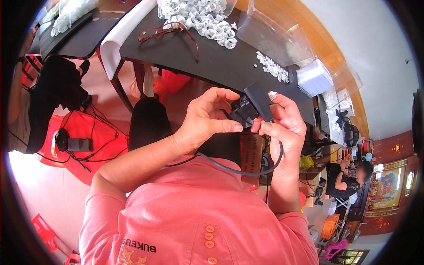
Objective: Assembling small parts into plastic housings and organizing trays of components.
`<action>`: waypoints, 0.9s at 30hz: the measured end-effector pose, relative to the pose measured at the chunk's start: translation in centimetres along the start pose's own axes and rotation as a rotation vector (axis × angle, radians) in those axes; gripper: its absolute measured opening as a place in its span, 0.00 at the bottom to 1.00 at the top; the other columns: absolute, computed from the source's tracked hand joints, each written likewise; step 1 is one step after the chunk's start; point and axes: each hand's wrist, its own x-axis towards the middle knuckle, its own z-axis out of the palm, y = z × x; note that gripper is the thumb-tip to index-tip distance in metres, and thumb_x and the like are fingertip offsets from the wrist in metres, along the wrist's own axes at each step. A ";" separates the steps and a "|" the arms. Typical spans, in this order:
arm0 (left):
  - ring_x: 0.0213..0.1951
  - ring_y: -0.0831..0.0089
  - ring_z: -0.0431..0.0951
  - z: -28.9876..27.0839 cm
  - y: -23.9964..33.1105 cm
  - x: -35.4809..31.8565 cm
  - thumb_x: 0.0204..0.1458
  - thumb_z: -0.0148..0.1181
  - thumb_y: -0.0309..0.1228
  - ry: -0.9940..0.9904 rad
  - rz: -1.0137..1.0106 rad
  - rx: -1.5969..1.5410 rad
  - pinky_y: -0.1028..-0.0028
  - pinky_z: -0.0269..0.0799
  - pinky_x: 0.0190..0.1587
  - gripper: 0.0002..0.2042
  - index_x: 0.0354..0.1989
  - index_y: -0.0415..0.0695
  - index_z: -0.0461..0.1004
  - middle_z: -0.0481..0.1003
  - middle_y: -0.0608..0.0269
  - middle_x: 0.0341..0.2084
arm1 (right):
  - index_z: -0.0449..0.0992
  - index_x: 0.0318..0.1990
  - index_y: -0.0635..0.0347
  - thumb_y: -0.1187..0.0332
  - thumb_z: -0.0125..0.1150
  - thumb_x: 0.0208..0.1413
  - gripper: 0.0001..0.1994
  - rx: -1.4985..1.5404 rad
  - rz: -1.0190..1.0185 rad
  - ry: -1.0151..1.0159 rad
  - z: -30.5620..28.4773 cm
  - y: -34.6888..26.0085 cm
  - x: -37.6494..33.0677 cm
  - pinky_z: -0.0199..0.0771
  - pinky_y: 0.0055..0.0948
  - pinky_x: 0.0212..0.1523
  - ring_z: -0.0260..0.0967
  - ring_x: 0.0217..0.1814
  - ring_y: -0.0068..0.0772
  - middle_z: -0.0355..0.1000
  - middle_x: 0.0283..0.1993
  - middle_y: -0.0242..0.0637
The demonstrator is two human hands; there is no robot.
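Both hands are raised in front of my chest around a small black device [247,108] with a flat black tab sticking up from it. My left hand [205,117] grips its left side, thumb pressed along the lower edge. My right hand [282,121] pinches its right side with thumb and forefinger. A dark grey cable [247,170] loops down from the device across my pink shirt.
A black table [198,53] lies beyond the hands with a heap of small white plastic rings [203,17], a reddish strap [165,31], more white pieces [274,68] and clear bags [274,31]. A stack of white sheets [314,77] is at right. Another person [349,181] sits far right.
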 end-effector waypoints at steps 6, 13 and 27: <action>0.46 0.76 0.75 0.3 -0.7 0.3 0.41 0.77 0.23 -0.020 0.004 0.109 0.75 0.74 0.46 0.26 0.50 0.42 0.74 0.75 0.64 0.47 | 0.69 0.58 0.64 0.78 0.67 0.49 0.26 -0.037 -0.069 0.059 0.0 -0.2 -0.4 0.71 0.24 0.36 0.75 0.34 0.31 0.76 0.40 0.45; 0.43 0.75 0.76 2.2 0.0 -0.1 0.39 0.77 0.25 0.134 0.297 0.459 0.74 0.74 0.43 0.28 0.52 0.43 0.74 0.76 0.63 0.45 | 0.69 0.57 0.65 0.77 0.68 0.50 0.25 -0.008 -0.103 0.121 0.2 0.0 -0.8 0.71 0.24 0.36 0.75 0.35 0.31 0.77 0.41 0.45; 0.51 0.73 0.76 3.5 0.1 0.6 0.44 0.69 0.16 0.097 0.350 0.337 0.76 0.77 0.44 0.29 0.57 0.41 0.70 0.74 0.62 0.50 | 0.67 0.56 0.64 0.84 0.71 0.48 0.27 -0.155 -0.316 0.166 1.7 0.8 -1.5 0.72 0.18 0.39 0.73 0.40 0.20 0.75 0.45 0.39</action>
